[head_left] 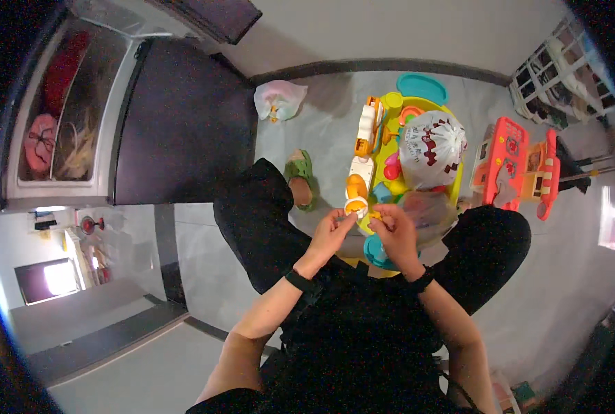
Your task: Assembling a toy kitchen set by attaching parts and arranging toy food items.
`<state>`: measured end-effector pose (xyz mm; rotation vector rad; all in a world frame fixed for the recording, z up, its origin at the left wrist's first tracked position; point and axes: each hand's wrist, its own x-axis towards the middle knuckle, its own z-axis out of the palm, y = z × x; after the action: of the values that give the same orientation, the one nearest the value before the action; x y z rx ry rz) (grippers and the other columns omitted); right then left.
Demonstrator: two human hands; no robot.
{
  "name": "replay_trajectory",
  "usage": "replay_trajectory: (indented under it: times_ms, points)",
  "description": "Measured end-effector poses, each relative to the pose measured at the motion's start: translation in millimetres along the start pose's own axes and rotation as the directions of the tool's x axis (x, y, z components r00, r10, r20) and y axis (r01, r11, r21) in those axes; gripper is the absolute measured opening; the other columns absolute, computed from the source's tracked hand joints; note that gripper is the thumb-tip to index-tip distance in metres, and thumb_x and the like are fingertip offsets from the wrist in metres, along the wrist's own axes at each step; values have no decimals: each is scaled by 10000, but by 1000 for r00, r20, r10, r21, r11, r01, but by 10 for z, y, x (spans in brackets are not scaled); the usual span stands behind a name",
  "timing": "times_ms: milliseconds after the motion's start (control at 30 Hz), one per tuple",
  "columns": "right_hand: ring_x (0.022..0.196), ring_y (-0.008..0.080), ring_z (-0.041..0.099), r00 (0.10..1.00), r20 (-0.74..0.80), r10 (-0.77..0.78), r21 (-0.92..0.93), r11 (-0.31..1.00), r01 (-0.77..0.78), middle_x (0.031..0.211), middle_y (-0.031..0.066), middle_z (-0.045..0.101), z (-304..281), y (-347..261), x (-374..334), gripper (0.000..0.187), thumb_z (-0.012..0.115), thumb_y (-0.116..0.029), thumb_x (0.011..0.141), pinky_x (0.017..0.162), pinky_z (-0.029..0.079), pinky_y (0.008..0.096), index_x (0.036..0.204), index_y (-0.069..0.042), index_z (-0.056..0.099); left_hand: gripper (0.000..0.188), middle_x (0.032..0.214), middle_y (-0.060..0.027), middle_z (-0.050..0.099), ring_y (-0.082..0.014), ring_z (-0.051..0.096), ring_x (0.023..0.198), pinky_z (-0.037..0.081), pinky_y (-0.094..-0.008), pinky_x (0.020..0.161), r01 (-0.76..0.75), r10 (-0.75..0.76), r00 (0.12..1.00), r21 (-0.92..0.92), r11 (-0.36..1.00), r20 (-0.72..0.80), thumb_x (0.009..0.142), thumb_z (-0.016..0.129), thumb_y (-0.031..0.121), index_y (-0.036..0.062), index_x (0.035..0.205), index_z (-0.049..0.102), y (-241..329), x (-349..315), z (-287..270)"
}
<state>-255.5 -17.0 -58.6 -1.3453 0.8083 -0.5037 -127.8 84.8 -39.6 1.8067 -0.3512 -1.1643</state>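
In front of my lap, my left hand (pixel 329 239) pinches the edge of a small round white-and-orange toy piece (pixel 356 205). Close by on the right, my right hand (pixel 396 236) has its thumb and fingers closed on a small orange-yellow piece (pixel 375 215), partly hidden by the fingertips. Just beyond both hands stands a yellow toy tub (pixel 457 181) full of coloured plastic pieces. An orange-and-white toy part (pixel 368 127) lies along its left rim. On top sits a tied white plastic bag (pixel 432 155) with dark red print.
A red toy kitchen panel (pixel 504 162) stands right of the tub, near a white wire basket (pixel 549 76). Behind the tub lies a teal oval lid (pixel 422 88). A pale plastic bag (pixel 280 99) rests by the dark cabinet (pixel 183 124). My foot wears a green clog (pixel 300 165).
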Motion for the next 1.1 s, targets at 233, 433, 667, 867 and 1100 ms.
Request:
replay_trajectory:
  times_ms: [233, 433, 667, 867, 1100]
  points:
    - [723, 118, 595, 999, 7, -48, -206, 977, 49, 851, 49, 622, 96, -127, -83, 184, 686, -58, 750, 639, 483, 254, 919, -49, 612, 253, 527, 49, 407, -56, 320, 412, 221, -236, 384, 162, -145, 986, -309, 937, 79, 879, 459, 336, 123, 746, 486, 41, -6, 104]
    - [744, 148, 611, 961, 18, -276, -375, 889, 262, 855, 71, 619, 108, -230, -47, 181, 665, -12, 754, 668, 493, 255, 926, -24, 612, 263, 496, 42, 375, -73, 305, 391, 208, -246, 378, 110, -93, 994, -384, 917, 63, 866, 444, 335, 115, 726, 479, 32, 40, 162]
    - [739, 149, 604, 946, 92, -309, -463, 828, 316, 833, 86, 609, 105, -315, 40, 189, 656, 25, 746, 686, 485, 240, 924, -9, 604, 313, 596, -39, 498, -172, 483, 484, 363, -315, 445, -10, 3, 999, -147, 989, -47, 866, 454, 345, 39, 828, 514, -263, 187, 262]
    - [705, 193, 593, 912, 193, -362, -630, 667, 398, 798, 107, 606, 159, -523, 49, 159, 666, 26, 713, 644, 464, 270, 856, 5, 599, 404, 795, -198, 609, -338, 612, 717, 459, -413, 632, -2, -4, 997, -91, 996, -71, 840, 469, 333, -26, 1021, 438, -194, 98, 263]
    - [733, 267, 586, 880, 341, -331, -668, 573, 475, 839, 126, 602, 203, -660, 132, 153, 626, 19, 724, 626, 481, 319, 872, -18, 606, 404, 844, -250, 590, -409, 583, 825, 446, -441, 699, -261, 271, 953, 85, 962, -137, 869, 456, 322, -24, 1061, 368, -540, 212, 407]
